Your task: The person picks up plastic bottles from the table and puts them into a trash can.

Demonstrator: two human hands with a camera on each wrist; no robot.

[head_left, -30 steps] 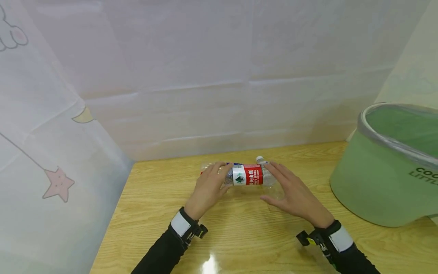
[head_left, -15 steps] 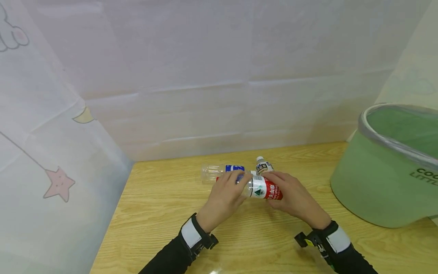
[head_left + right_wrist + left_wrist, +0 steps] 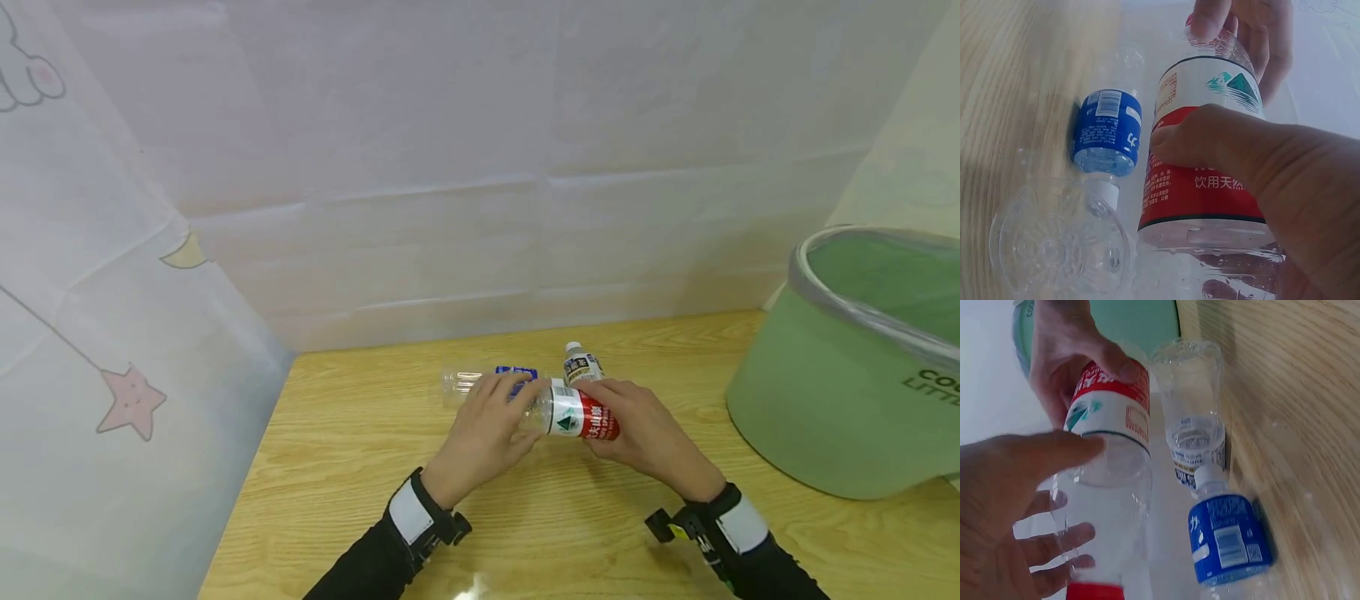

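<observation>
A clear plastic bottle with a red and white label (image 3: 573, 413) (image 3: 1110, 425) (image 3: 1200, 156) is held lying sideways just above the wooden table (image 3: 337, 467). My left hand (image 3: 487, 429) (image 3: 1016, 512) grips its neck end by the red cap. My right hand (image 3: 637, 429) (image 3: 1260, 162) grips its labelled body. Behind it on the table lie a clear bottle with a blue label (image 3: 495, 377) (image 3: 1225, 540) (image 3: 1105, 131) and a small clear bottle with a white cap (image 3: 581, 364) (image 3: 1194, 434) (image 3: 1060, 244).
A large light green bin (image 3: 847, 367) with a grey rim stands at the right on the table. White sheets with cartoon prints wall in the back and left sides. Bare wood lies in front of my hands.
Both hands closed round the red-labelled bottle and lifted it toward me, off the other two bottles. Since half a second ago, the left hand has shifted slightly at the neck end.
</observation>
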